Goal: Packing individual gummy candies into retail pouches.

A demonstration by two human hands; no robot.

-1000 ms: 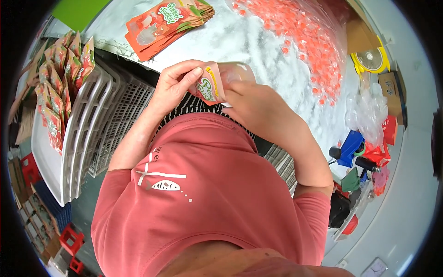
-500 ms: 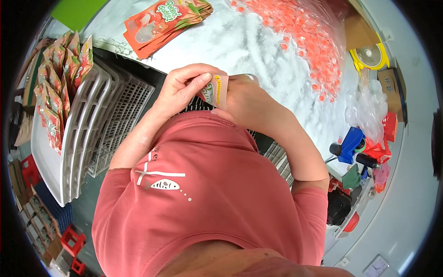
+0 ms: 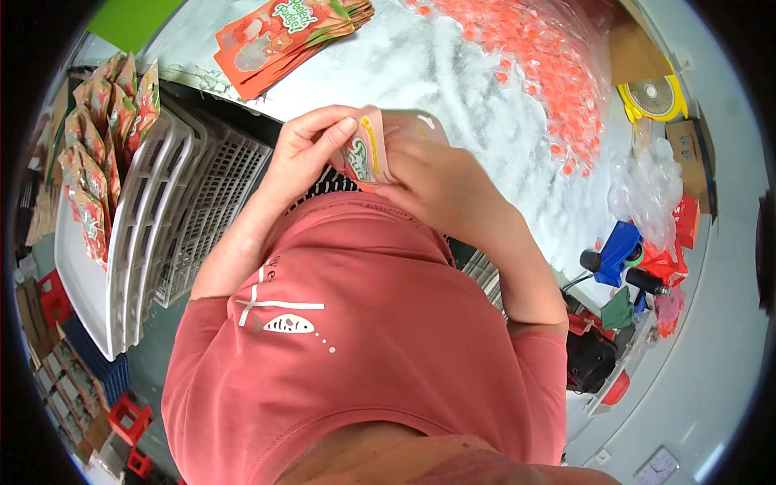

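Note:
In front of my waist I hold a small printed pouch (image 3: 361, 153) in red, green and yellow, with a pale upper edge. My left hand (image 3: 311, 149) pinches its left side between thumb and fingers. My right hand (image 3: 440, 182) is curled against the pouch's right side, its fingers partly hidden and a little blurred; whether some reach inside cannot be seen. Beyond my hands, on the white tabletop (image 3: 412, 73), lies a fanned stack of flat red-orange pouches (image 3: 279, 44). At the far right of the table is a heap of small red sweets in clear wrappers (image 3: 537, 81).
Filled pouches (image 3: 93, 162) stand in the top one of several stacked light-grey trays (image 3: 129, 242) at my left. To the right are a yellow fan (image 3: 651, 97), clear plastic bags (image 3: 647, 190), a blue tape dispenser (image 3: 618, 250) and a cardboard box (image 3: 689, 153).
The pouch has tilted and shifted slightly left and up, showing more of its printed front. My left hand has risen a little with it, and my right forearm has drawn slightly inward.

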